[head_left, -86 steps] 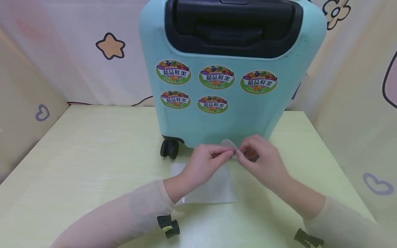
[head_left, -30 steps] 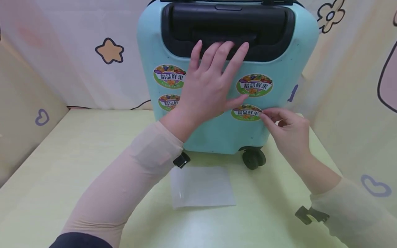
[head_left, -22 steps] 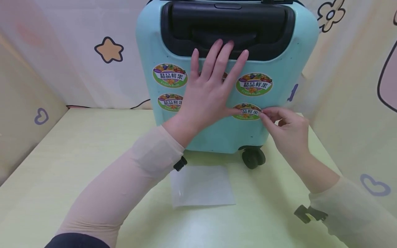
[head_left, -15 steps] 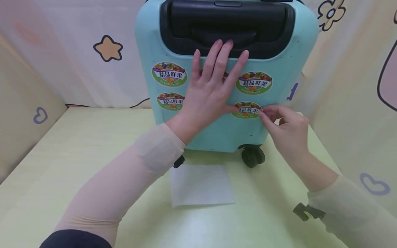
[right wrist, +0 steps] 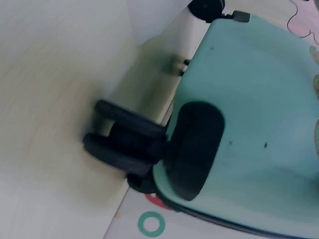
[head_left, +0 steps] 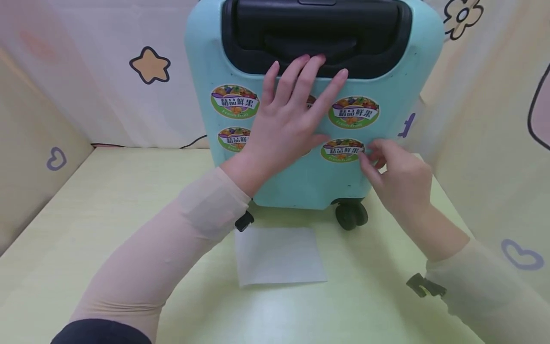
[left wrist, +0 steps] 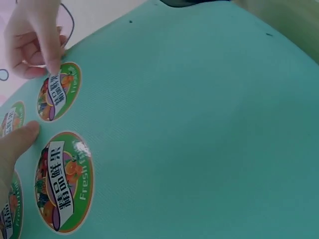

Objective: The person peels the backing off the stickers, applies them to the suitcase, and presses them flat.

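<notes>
A teal suitcase [head_left: 301,188] stands upright on the table, with oval fruit stickers in two rows on its front. My left hand [head_left: 285,126] lies spread against the front, fingertips up on the black handle recess, partly covering the middle stickers. Its thumb points toward the lower-right sticker [head_left: 342,151]. At that sticker's right end is my right hand [head_left: 401,177], thumb and index finger slightly apart, the thumb at the edge. In the left wrist view, the right hand's fingers [left wrist: 52,62] touch the end of this sticker, which lies on the suitcase.
A white sheet [head_left: 279,258] lies on the pale table [head_left: 326,310] before the suitcase. A black caster wheel [head_left: 351,216] shows at its lower right; another is seen close up in the right wrist view [right wrist: 127,142]. Patterned cloth walls [head_left: 107,95] enclose the table.
Earlier both hands pinched a small piece low before the suitcase. Since then a sticker has appeared at lower right, the left hand has gone onto the suitcase, and the right fingers have parted from their pinch.
</notes>
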Available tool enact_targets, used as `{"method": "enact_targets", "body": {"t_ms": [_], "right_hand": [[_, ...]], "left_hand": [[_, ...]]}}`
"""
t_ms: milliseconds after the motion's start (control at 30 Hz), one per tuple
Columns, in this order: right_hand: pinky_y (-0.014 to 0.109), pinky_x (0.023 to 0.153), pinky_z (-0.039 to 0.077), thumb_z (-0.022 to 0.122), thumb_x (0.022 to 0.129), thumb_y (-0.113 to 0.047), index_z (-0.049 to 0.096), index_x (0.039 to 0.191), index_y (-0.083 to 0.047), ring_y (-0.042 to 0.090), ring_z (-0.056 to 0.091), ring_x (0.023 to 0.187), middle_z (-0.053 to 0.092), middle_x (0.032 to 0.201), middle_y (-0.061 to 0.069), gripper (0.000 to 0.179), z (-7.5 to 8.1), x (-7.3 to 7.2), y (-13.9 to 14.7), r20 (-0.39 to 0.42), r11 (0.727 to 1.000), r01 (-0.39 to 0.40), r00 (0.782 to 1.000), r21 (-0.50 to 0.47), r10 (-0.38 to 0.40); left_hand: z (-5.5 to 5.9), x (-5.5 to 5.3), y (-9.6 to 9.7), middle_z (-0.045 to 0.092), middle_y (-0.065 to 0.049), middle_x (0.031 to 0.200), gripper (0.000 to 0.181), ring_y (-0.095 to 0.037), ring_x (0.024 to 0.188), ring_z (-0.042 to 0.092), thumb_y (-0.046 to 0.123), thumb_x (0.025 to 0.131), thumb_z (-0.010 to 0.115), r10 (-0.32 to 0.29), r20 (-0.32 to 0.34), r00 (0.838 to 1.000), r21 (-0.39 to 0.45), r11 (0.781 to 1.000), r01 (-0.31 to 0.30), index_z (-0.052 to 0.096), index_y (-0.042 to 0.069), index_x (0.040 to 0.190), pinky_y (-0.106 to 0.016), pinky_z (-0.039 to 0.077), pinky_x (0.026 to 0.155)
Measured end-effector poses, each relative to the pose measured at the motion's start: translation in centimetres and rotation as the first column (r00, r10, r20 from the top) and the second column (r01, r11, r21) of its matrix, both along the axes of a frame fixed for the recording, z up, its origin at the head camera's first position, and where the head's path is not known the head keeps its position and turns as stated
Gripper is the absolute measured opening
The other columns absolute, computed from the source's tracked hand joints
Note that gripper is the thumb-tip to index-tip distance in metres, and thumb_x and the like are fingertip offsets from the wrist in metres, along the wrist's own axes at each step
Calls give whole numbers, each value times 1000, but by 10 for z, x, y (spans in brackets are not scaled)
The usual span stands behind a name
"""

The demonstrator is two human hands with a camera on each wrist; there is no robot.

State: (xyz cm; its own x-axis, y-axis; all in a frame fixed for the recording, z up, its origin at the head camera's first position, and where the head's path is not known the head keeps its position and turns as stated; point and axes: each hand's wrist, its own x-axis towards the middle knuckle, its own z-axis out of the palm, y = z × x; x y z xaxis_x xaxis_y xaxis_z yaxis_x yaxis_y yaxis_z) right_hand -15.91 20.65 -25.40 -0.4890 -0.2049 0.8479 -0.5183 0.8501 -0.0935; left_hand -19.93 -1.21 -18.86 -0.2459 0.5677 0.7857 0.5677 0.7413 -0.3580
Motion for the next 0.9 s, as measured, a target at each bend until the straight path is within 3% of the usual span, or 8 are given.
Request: {"method": "enact_targets", "body": {"t_ms": [67, 133, 200, 267, 367, 433, 667, 900], "right_hand": [[40, 46, 39, 68, 81, -11, 62, 89, 1, 29, 60, 62, 65, 73, 14, 15, -5, -3, 2, -70, 1000, -29, 997, 5, 30], [44, 51, 41, 64, 84, -12, 63, 91, 1, 32, 60, 68, 65, 79, 14, 15, -15, -6, 3, -173, 994, -100, 979, 44, 106], [47, 65, 45, 58, 88, -16, 64, 100, 0, 34, 61, 83, 67, 96, 14, 21, -27, -9, 1, -249, 974, -152, 949, 169, 191], [51, 82, 42, 50, 94, -24, 62, 115, -2, 32, 57, 104, 61, 119, 12, 32, -39, -12, -2, -266, 929, -160, 929, 333, 256], [52, 103, 26, 36, 100, -37, 48, 134, -5, 24, 35, 132, 38, 145, 7, 49, -51, -17, -5, -201, 853, -103, 951, 512, 235], [51, 108, 19, 31, 100, -43, 43, 139, -6, 20, 25, 137, 30, 150, 4, 55, -55, -21, -5, -193, 831, -47, 964, 555, 184], [46, 108, 18, 31, 99, -47, 42, 141, -9, 15, 24, 137, 29, 150, 1, 57, -54, -27, 3, -217, 822, 8, 966, 569, 141], [47, 105, 25, 30, 99, -48, 45, 139, -9, 11, 26, 136, 28, 151, -3, 57, -56, -26, 16, -293, 879, 68, 952, 473, 84]], "left_hand": [[1, 1, 1, 35, -19, 140, 87, -33, 129, 25, 61, 77, 63, 14, 13, 1000, -4, 1000, -14, 35, 11, 143, -50, 7, 109], [1, 1, 2, 34, -18, 140, 90, -34, 130, 24, 62, 76, 63, 26, 32, 999, -4, 1000, -26, 34, 8, 143, -48, 6, 110], [2, 1, 3, 34, -19, 139, 90, -35, 131, 23, 62, 77, 61, 28, 53, 998, 2, 1000, -28, 34, 6, 142, -47, 4, 111], [2, 1, 5, 33, -19, 139, 89, -35, 131, 22, 61, 79, 60, 22, 74, 997, 14, 1000, -23, 33, 5, 142, -47, 1, 111], [3, 0, 7, 34, -19, 138, 88, -35, 129, 22, 60, 81, 58, 20, 87, 996, 38, 999, -23, 33, 2, 141, -47, 1, 111], [4, -1, 7, 35, -19, 136, 88, -34, 127, 25, 61, 80, 58, 20, 80, 997, 51, 998, -25, 34, 1, 140, -47, 2, 111], [8, -3, 5, 38, -18, 132, 84, -32, 122, 28, 62, 82, 54, -7, 61, 998, 70, 998, 2, 38, -1, 136, -47, 3, 111], [9, -3, 5, 40, -17, 132, 83, -31, 122, 31, 63, 83, 52, 1, 55, 998, 62, 998, -4, 40, 1, 136, -46, 3, 111]]}}
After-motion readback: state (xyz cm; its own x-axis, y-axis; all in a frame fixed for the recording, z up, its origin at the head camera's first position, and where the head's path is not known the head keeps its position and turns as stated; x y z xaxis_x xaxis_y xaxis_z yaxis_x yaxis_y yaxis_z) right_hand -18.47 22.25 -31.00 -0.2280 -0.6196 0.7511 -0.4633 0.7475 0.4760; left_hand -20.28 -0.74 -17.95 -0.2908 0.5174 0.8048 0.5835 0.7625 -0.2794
